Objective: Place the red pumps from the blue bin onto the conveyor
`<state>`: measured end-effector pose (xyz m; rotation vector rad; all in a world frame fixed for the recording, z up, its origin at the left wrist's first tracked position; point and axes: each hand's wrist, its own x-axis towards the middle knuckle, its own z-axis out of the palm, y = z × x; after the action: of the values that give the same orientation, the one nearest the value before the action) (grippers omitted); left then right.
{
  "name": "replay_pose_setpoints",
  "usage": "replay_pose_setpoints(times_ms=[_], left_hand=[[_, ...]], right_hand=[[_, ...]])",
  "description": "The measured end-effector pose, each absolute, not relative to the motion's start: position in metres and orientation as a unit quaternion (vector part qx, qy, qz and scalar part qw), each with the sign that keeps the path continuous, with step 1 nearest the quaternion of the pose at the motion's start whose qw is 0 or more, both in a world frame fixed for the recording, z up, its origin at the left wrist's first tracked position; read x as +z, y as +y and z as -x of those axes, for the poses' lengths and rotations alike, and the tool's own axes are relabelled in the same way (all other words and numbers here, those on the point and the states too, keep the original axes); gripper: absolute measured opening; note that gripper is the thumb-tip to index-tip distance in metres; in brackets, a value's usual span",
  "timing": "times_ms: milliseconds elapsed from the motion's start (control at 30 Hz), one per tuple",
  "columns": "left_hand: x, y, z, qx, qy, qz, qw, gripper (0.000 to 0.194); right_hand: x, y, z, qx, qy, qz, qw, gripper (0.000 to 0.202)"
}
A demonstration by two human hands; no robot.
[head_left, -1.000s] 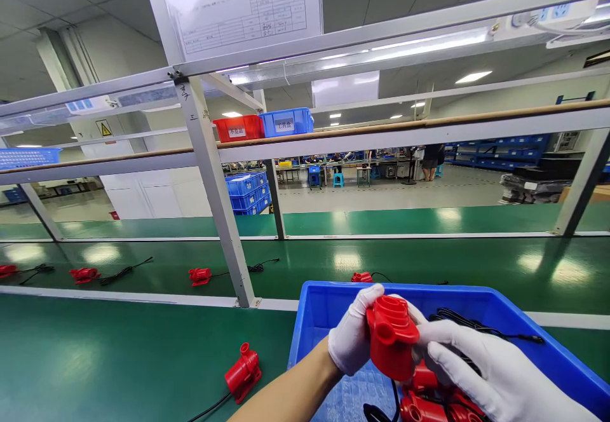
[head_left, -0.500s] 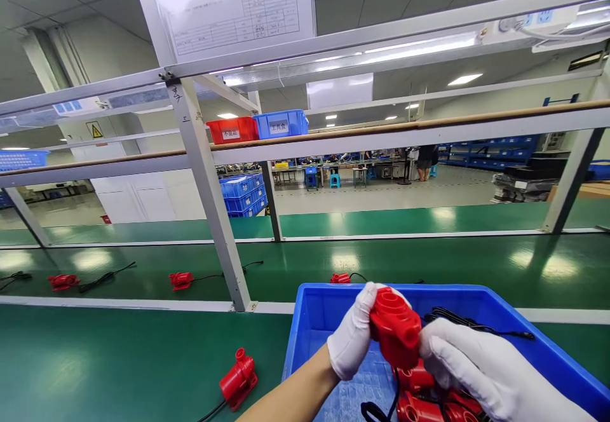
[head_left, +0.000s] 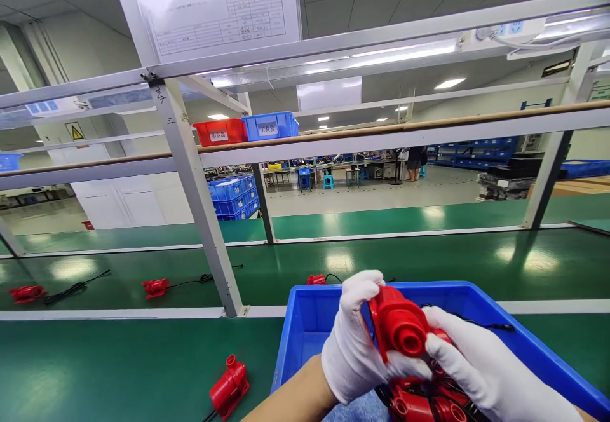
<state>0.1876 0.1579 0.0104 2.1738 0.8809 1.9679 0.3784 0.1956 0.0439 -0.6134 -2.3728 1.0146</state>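
Observation:
My left hand (head_left: 350, 346), in a white glove, is wrapped round a red pump (head_left: 403, 320) held above a blue plastic bin (head_left: 296, 326). The pump's round port is turned towards me. From the other side my right hand (head_left: 481, 361), also gloved, pinches the same pump near its side; its fingertips are partly hidden. More red pumps (head_left: 414, 406) with black cables lie in the bin below my hands. One black cable end (head_left: 500, 327) rests by the bin's right wall.
A single red pump (head_left: 229, 387) stands on the green bench (head_left: 119, 365) left of the bin. Beyond the white strip lie other red pumps (head_left: 155, 287) with cables. A grey post (head_left: 200, 218) rises left of the bin, and a shelf holds a red box (head_left: 220, 133) and a blue box (head_left: 271, 127).
The held pump has been turned so its round port faces me, and my left hand's grip has shifted round it. The view has swung slightly right.

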Motion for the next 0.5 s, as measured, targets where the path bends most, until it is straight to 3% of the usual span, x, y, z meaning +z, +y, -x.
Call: replay_pose_setpoints(times_ms=[133, 267, 433, 500], left_hand=[[0.016, 0.152, -0.181, 0.586, 0.357, -0.727, 0.025, 0.11], [0.022, 0.154, -0.173, 0.539, 0.414, -0.72, 0.14, 0.074], [0.019, 0.17, -0.167, 0.477, 0.434, -0.683, 0.343, 0.024], [0.01, 0.172, -0.165, 0.46, 0.422, -0.673, 0.396, 0.016]], right_hand=[[0.046, 0.198, -0.387, 0.23, -0.927, 0.125, 0.269, 0.031], [0.042, 0.203, -0.395, 0.087, -0.947, 0.069, 0.301, 0.046], [0.045, 0.201, -0.387, 0.266, -0.928, 0.118, 0.231, 0.036], [0.047, 0.202, -0.382, 0.339, -0.898, 0.157, 0.234, 0.04]])
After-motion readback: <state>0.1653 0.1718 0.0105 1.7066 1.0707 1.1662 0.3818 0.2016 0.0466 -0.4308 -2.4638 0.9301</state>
